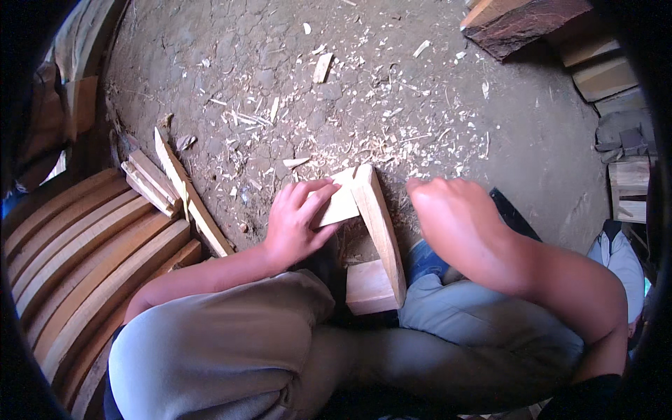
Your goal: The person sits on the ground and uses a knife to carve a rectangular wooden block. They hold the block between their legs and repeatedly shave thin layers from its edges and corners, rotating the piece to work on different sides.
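Observation:
My left hand (297, 213) curls its fingers over a pale wooden piece (341, 207) in front of my knees. That piece meets the upper end of a longer wooden bar (380, 227), which slants down between my legs. At the bar's lower end is a squarish wooden block (371, 285); how the parts are fixed together cannot be made out. Right of the bar and apart from it, my right hand (455, 213) is closed in a fist, its back toward me. Whatever it may grip is hidden. A dark flat object (513, 214) shows just beyond its wrist.
Curved wooden boards (105, 252) stand stacked at my left, beside a pointed wood strip (185, 189) and short offcuts (150, 183). Shavings and chips (392, 143) litter the dirt floor ahead. A large timber (521, 24) and stacked wood blocks (605, 77) lie at the far right.

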Motion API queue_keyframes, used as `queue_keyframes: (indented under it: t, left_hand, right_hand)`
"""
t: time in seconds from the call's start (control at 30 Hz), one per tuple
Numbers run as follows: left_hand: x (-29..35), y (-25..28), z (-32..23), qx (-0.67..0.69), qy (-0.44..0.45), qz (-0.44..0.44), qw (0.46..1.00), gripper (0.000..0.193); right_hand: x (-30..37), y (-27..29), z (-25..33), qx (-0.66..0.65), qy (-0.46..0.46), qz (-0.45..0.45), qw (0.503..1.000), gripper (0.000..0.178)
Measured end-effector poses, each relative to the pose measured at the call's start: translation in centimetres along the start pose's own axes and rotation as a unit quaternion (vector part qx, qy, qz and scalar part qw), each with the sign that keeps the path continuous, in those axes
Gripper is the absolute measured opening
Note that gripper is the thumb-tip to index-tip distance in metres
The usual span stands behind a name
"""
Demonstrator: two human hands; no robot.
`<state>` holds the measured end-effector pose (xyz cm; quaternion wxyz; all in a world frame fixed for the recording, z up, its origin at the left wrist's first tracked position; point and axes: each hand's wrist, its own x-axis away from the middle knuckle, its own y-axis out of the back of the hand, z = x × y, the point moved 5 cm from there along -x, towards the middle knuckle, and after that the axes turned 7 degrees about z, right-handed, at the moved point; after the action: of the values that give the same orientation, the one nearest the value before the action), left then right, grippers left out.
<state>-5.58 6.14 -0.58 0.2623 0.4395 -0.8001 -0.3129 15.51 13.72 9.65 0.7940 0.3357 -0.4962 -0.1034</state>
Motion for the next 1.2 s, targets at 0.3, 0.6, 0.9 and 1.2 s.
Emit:
queue_keyframes:
  t: [0.3,0.6,0.9,1.2]
  left_hand:
    - [0.1,-0.3,-0.5,0.016,-0.011,-0.013,1.000,0.065]
    - [-0.9,-0.4,-0.3,0.015,-0.032,-0.027,0.999,0.065]
    - [-0.4,-0.1,-0.2,0.018,-0.015,-0.016,1.000,0.065]
    - [-0.1,-0.3,-0.3,0.020,-0.019,-0.022,0.999,0.066]
  right_hand:
    - [0.5,-0.7,1.0,0.029,-0.007,-0.024,0.999,0.014]
    - [-0.2,-1.5,0.0,0.040,-0.024,-0.036,0.998,0.011]
    - [-0.1,-0.6,-0.2,0.022,-0.012,-0.012,1.000,0.011]
    - [0.0,-1.3,0.4,0.014,-0.020,-0.011,1.000,0.012]
